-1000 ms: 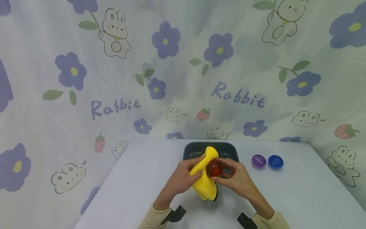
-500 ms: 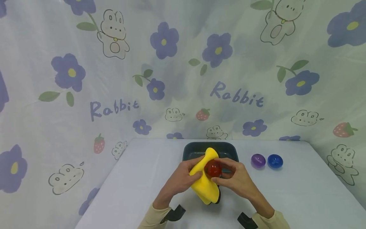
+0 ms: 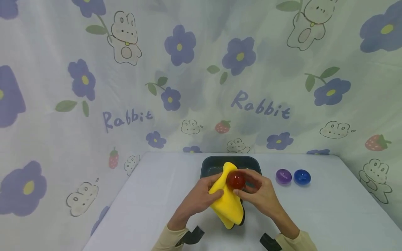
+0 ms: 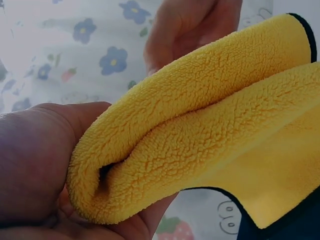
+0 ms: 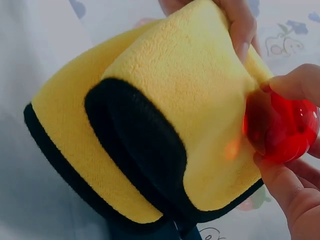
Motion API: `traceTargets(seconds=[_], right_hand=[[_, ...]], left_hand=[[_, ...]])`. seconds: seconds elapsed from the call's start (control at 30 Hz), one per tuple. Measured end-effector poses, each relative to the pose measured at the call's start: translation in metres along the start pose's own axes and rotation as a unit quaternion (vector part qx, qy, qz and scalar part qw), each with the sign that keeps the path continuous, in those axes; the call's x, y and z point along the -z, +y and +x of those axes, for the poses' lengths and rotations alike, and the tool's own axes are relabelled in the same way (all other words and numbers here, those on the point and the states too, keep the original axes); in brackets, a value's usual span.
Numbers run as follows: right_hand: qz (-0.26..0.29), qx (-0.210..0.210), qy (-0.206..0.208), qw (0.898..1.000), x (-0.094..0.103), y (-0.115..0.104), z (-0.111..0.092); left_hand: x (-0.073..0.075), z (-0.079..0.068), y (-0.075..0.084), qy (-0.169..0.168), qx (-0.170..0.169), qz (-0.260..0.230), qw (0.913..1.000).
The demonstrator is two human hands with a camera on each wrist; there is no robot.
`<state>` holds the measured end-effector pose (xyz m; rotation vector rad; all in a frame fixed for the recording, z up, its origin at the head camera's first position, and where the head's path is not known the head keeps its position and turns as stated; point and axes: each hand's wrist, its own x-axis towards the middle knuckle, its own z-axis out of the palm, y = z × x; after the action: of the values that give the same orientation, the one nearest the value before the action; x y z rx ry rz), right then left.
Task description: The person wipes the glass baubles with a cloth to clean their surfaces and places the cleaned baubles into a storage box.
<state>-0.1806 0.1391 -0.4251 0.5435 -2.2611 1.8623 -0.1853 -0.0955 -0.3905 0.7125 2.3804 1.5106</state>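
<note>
Fingers (image 3: 252,173) of right hand (image 3: 263,191) pinch red ball (image 3: 236,180); left hand (image 3: 200,196) pinches yellow cloth (image 3: 226,206). Ball likely hard, slippery: hold near, far sides. Cloth probably soft.

Black-edged yellow cloth (image 3: 228,207), red ball (image 3: 236,180), flower-patterned backdrop (image 3: 201,90)

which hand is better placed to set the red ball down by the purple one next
Probably the right hand: it holds the red ball and is nearer the purple ball. The left hand is farther away and occupied, gripping the yellow cloth.
</note>
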Motion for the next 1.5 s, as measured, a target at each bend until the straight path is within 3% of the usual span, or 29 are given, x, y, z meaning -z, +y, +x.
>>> traceTargets(seconds=[0.37,0.63,0.93,1.23,1.5], right_hand=[[-0.020,-0.015,0.018,1.000,-0.0017,0.0018,0.0069],[-0.074,-0.004,0.021,0.997,-0.0005,0.0034,0.0067],[-0.091,-0.025,0.005,0.996,0.0033,0.0053,0.0070],[-0.095,-0.057,-0.019,0.994,0.0073,0.0011,0.0052],[-0.070,-0.034,-0.045,0.996,0.0041,-0.0004,0.0025]], left_hand=[[0.0039,0.0030,0.0012,0.004,0.010,-0.005,0.9999],[0.0059,0.0025,0.0018,0.007,0.018,-0.007,0.9998],[0.0049,-0.0005,0.0041,0.019,0.016,0.009,0.9996],[0.0028,-0.0010,0.0058,0.045,-0.006,0.037,0.9983],[0.0024,-0.0007,0.0041,0.050,-0.028,0.051,0.9970]])
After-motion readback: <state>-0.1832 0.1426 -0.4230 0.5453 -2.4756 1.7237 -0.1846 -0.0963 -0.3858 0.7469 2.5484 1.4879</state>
